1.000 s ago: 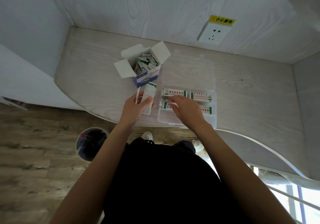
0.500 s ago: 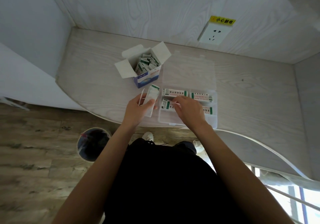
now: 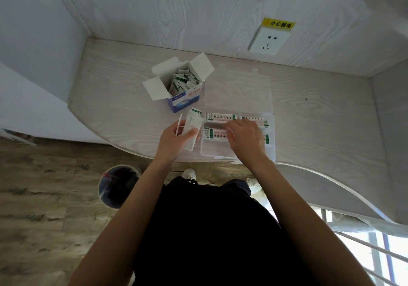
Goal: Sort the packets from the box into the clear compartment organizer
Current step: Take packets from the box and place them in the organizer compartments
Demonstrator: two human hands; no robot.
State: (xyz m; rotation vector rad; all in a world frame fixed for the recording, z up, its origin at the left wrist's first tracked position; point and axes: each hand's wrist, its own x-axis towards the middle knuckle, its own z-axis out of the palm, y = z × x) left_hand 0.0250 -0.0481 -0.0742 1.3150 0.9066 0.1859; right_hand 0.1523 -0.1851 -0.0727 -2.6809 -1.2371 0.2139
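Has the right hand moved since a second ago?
Yes, slightly. The right hand has slid rightward over the organizer, away from the box, which stays put.

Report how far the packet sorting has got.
Done: packets lie in the organizer, one at the back left. In hand: the left hand holds a stack of packets; the right hand reaches into the organizer. Left: the box still holds many.
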